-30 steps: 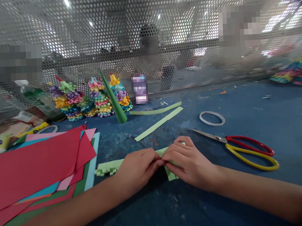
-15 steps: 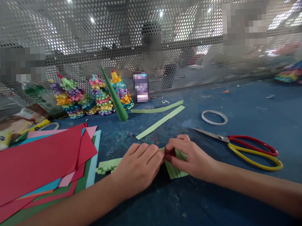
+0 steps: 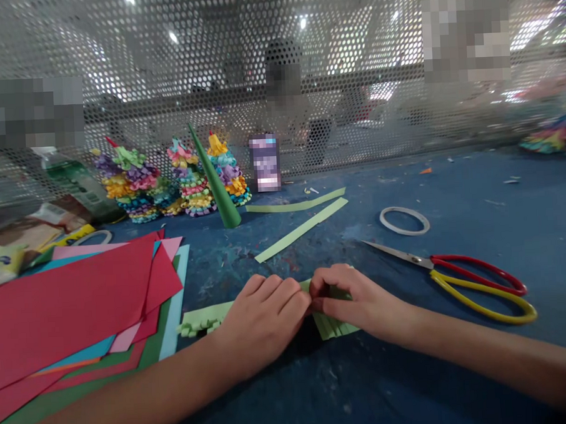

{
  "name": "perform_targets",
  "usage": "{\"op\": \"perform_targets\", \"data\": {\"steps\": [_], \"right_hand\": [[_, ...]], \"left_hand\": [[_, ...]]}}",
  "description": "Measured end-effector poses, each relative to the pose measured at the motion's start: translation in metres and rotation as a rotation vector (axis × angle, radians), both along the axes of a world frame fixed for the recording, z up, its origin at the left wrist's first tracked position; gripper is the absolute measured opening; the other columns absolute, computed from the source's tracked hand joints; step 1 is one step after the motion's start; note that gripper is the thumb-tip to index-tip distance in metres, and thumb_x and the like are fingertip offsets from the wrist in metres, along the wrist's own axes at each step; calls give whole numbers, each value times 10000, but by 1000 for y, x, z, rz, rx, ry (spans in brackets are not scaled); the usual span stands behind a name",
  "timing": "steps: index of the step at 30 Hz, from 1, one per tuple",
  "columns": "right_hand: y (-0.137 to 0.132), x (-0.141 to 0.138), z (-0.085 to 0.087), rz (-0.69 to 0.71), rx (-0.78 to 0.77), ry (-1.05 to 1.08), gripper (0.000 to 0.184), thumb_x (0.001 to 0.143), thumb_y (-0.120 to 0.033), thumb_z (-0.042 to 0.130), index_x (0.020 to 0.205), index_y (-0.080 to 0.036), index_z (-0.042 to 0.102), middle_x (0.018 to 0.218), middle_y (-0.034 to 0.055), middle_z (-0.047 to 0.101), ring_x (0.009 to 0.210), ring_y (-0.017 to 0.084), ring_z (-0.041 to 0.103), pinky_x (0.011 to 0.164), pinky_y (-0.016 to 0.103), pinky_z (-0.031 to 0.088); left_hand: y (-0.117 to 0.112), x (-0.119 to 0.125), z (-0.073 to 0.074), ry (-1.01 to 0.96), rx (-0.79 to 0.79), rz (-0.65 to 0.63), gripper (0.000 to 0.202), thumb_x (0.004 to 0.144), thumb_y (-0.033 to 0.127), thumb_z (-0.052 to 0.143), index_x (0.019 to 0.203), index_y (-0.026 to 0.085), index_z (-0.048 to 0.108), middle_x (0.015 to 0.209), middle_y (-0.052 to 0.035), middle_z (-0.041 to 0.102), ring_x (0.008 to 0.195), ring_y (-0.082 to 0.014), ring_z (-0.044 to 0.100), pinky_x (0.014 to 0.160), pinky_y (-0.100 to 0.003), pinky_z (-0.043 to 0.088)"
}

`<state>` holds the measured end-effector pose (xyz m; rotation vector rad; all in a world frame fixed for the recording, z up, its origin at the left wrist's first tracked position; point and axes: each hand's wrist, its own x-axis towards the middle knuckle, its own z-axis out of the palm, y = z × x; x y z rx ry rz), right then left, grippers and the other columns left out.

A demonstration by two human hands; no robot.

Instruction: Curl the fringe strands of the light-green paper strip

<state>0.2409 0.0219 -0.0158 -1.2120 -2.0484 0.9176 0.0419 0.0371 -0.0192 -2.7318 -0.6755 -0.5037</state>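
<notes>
One left hand, one right hand, closed on fringed green strip, six o'clock: likely curling; next, roll straight fringe.

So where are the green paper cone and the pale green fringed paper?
Green paper cone [image 3: 215, 184]: head view, middle of its sloping side.
Pale green fringed paper [image 3: 337, 326]: head view, on its uncurled fringe.
</notes>
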Motion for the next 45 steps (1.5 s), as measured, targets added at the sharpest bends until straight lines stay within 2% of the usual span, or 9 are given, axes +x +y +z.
{"op": "perform_targets", "data": {"steps": [10, 16, 21, 26, 29, 34, 41, 43, 45], "right_hand": [[-4, -2, 5, 2, -15, -59, 125, 798, -124, 525, 692, -190, 535, 625, -32, 554, 617, 118, 505, 560, 235, 388], [-8, 2, 4, 23, 337, -220, 75, 852, -159, 489, 819, -200, 542, 785, -17, 587, 758, 131, 525, 839, 360, 299], [-10, 7, 2, 92, 591, -284, 95, 874, -160, 473, 837, -189, 556, 829, 6, 599, 791, 142, 518, 848, 373, 238], [-10, 8, -1, 142, 677, -300, 72, 867, -171, 491, 842, -192, 554, 834, 7, 616, 794, 152, 524, 850, 379, 232], [-9, 4, 0, 82, 567, -279, 71, 844, -157, 490, 811, -195, 541, 791, -9, 600, 752, 141, 513, 835, 374, 232], [-9, -2, 7, -6, 208, -191, 69, 766, -130, 503, 735, -192, 507, 698, -49, 535, 672, 108, 485, 802, 345, 263], [-8, -5, 10, -49, -203, -79, 103, 765, -183, 467, 702, -198, 547, 675, -17, 559, 675, 136, 481, 641, 269, 349], [-9, -5, 10, -44, -217, -85, 112, 775, -182, 458, 705, -196, 544, 671, -15, 557, 661, 133, 484, 632, 267, 353], [-11, -4, 11, -50, -61, -160, 97, 783, -173, 472, 714, -196, 536, 690, -19, 556, 692, 137, 488, 737, 312, 342]], "left_hand": [[-1, -4, 0, -21, -34, -65, 101, 937, 194, 420, 919, 180, 519, 836, 3, 581, 733, -159, 452, 654, -327, 278], [5, -3, -1, -59, -210, -11, 218, 975, 286, 342, 914, 182, 524, 815, -2, 574, 745, -163, 472, 652, -322, 275], [3, -3, 2, -48, -308, -1, 218, 975, 284, 330, 922, 184, 517, 809, -6, 557, 749, -169, 462, 654, -323, 266], [-11, -2, 3, -50, -284, 51, 203, 947, 202, 322, 840, 176, 493, 790, -20, 521, 714, -183, 414, 651, -335, 255], [-16, -1, 3, -59, -256, 73, 170, 940, 231, 344, 878, 177, 493, 826, -25, 533, 738, -192, 418, 670, -346, 258], [-13, -1, -1, -58, -130, 69, 126, 939, 254, 395, 972, 186, 496, 892, -17, 567, 775, -196, 441, 679, -352, 260], [-9, -2, -6, -30, -124, 23, 99, 941, 223, 416, 963, 193, 508, 839, 3, 565, 733, -178, 430, 653, -336, 248], [-9, -2, -6, -26, -128, 16, 88, 937, 218, 424, 953, 198, 508, 827, 7, 561, 727, -177, 425, 651, -335, 245], [-9, -2, -5, -29, -136, 21, 95, 937, 222, 418, 920, 197, 507, 808, 8, 555, 718, -178, 420, 648, -336, 242]]}}
